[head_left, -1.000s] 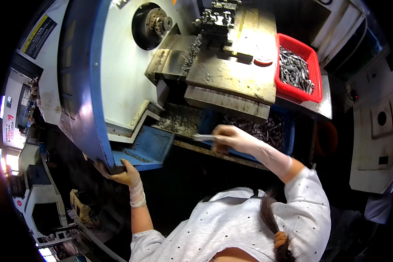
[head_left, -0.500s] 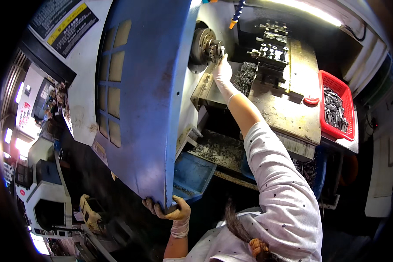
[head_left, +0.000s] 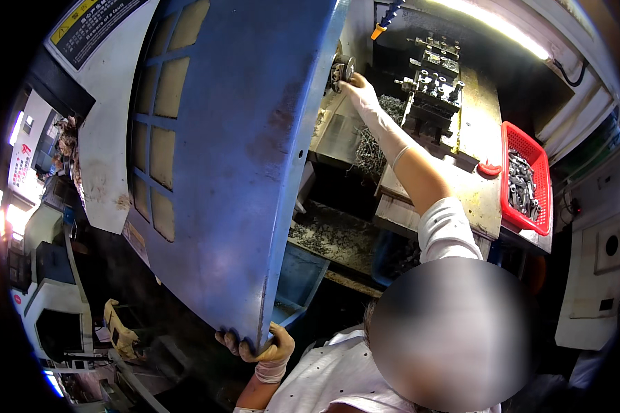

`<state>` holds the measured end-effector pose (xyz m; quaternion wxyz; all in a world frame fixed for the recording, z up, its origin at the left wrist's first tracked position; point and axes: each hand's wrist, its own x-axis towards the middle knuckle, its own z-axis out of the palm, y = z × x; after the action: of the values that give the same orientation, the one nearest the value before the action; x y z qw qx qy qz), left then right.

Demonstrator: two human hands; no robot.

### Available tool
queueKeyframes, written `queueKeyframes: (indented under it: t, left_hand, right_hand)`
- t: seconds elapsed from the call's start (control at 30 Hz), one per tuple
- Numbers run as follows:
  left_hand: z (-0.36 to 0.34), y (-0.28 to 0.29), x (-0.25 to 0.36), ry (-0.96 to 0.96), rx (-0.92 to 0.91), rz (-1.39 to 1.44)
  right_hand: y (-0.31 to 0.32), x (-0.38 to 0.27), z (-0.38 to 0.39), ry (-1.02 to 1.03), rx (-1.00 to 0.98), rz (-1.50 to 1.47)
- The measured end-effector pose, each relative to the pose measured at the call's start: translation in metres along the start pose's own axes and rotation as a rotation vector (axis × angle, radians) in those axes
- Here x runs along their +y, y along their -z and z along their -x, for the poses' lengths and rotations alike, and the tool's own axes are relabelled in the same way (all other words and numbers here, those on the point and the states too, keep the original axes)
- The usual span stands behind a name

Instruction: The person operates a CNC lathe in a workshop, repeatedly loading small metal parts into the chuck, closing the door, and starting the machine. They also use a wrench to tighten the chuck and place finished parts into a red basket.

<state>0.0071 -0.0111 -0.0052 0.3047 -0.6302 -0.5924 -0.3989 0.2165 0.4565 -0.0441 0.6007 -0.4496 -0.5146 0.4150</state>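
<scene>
My left hand (head_left: 258,351), in a stained white glove, is closed around the lower corner of the blue machine door (head_left: 213,165). The thumb lies on the near side and the fingers curl round the edge. Stretched out inside the lathe, my gloved right hand (head_left: 363,96) has its fingertips bent against the front of the round metal chuck (head_left: 343,69). Anything small between those fingertips is hidden. The door's edge covers part of the chuck. Right of that hand stand tool holders (head_left: 437,89) with several bolts on a metal slide.
A red plastic basket (head_left: 545,186) of metal parts stands on the right, with a small red object (head_left: 489,168) beside it. Tangled metal chips (head_left: 370,148) lie under the right forearm. An orange-tipped coolant hose (head_left: 379,31) hangs above. A blue tray (head_left: 300,275) sits below.
The door's edge now hides more of the chuck, and the whole view has shifted and tilted. My right fingers bend more at the chuck front. My left hand keeps its grip on the door.
</scene>
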Motion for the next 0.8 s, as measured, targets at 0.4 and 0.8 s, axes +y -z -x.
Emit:
queueKeyframes:
  t: [0.4,0.8]
  left_hand:
    - [0.003,-0.004,-0.002,0.04,0.018,0.111]
    - [-0.045,0.029,-0.076,0.228,0.269,0.201]
  right_hand:
    - [-0.035,-0.078,-0.011,-0.387,0.295,0.504]
    - [-0.005,-0.078,-0.004,-0.088,0.167,0.644]
